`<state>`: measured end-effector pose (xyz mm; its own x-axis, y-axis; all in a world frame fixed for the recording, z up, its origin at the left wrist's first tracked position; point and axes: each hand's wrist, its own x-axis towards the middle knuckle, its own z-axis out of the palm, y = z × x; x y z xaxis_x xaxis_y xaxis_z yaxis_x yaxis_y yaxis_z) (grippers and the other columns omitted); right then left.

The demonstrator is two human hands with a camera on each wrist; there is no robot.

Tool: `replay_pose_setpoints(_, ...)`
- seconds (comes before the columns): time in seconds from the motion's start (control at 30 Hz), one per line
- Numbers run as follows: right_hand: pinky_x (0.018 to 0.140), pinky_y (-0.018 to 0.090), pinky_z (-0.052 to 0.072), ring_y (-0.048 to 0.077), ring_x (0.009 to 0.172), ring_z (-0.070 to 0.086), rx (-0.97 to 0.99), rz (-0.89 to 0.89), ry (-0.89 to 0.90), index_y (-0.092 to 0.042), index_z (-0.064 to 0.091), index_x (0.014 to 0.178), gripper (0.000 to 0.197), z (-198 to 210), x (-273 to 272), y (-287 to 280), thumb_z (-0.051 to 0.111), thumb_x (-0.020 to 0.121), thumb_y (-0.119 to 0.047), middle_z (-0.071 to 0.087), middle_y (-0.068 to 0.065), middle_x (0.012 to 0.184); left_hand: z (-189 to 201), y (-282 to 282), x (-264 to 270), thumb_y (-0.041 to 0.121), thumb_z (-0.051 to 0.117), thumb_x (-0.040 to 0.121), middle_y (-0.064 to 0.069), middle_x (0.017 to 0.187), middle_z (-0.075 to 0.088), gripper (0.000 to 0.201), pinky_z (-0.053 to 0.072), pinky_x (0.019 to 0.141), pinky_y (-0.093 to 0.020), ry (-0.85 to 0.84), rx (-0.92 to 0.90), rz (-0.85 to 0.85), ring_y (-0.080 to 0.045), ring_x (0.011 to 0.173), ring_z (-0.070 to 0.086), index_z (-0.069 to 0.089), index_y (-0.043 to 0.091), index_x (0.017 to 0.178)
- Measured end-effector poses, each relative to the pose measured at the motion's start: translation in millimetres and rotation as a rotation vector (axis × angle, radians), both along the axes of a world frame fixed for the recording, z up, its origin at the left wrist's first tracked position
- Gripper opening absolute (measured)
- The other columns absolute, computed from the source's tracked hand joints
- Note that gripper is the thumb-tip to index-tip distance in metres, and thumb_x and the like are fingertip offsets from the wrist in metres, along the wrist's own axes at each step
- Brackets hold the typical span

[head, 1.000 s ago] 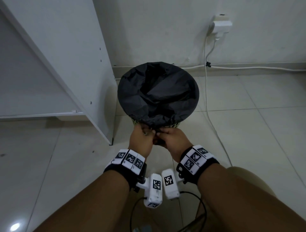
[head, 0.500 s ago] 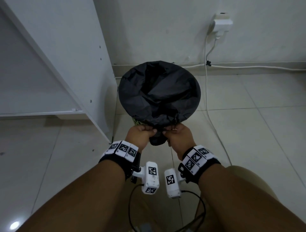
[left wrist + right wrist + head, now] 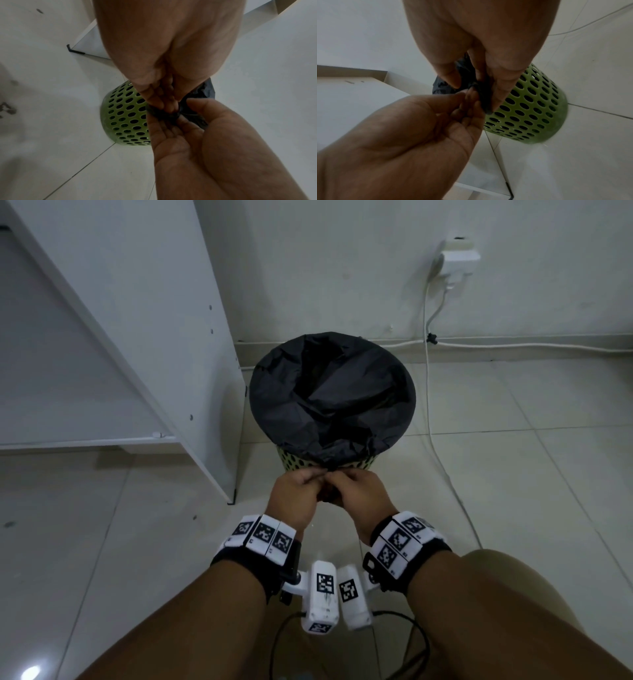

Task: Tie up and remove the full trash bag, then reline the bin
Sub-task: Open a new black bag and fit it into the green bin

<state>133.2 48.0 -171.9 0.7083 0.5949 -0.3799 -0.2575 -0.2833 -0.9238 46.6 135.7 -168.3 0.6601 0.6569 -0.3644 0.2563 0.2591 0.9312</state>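
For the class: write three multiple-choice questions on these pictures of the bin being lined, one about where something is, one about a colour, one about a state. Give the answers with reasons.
1. Where do both hands meet?
A. at the near edge of the bin
B. at the wall socket
C. on the shelf

2. What colour is the bin under the bag?
A. red
B. green
C. blue

3. How does the bag sit?
A. tied shut on the floor
B. spread over the bin's rim
C. folded on the shelf

Answers
1. A: the left hand and right hand pinch a bunch of bag at the near edge of the bin.
2. B: the left wrist view shows a green wall with holes.
3. B: the black bag covers the whole rim and dips inside.
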Motion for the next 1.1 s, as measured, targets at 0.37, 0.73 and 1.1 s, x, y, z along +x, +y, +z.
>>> replay_pose_setpoints(0.37, 0.080, 0.045, 0.053, 0.033, 0.085, 0.067, -0.010, 0.154, -0.190, -0.018, 0.070, 0.080, 0.020, 6, 7, -13, 0.055, 0.090, -0.009, 0.072, 0.012, 0.085, 3, 19, 11, 0.028, 0.074, 0.087, -0.011, 0.068, 0.070, 0.030, 0.049, 0.067, -0.033, 0.201, 0.261, -0.090, -0.021, 0.066, 0.064, 0.071, 0.003, 0.070)
replay_pose_setpoints(0.73, 0.054, 0.034, 0.057, 0.028, 0.061, 0.070, -0.049, -0.140, -0.073, -0.006, 0.076, 0.083, 0.007, -2, 14, -10, 0.075, 0.080, -0.013, 0.074, 0.013, 0.072, -1, 1, 6, 0.007, 0.074, 0.085, -0.010, 0.073, 0.068, 0.015, 0.045, 0.049, -0.017, 0.106, 0.074, 0.052, -0.009, 0.055, 0.062, 0.065, -0.003, 0.090)
replay_pose_setpoints(1.1, 0.067, 0.037, 0.060, 0.035, 0.069, 0.069, 0.080, -0.132, 0.093, 0.011, 0.071, 0.079, 0.006, 6, 15, -5, 0.070, 0.078, 0.005, 0.070, 0.027, 0.076, 8, 4, 7, -0.011, 0.068, 0.085, -0.018, 0.080, 0.070, 0.007, 0.058, 0.061, -0.021, 0.007, -0.159, 0.084, -0.015, 0.059, 0.069, 0.067, -0.006, 0.091)
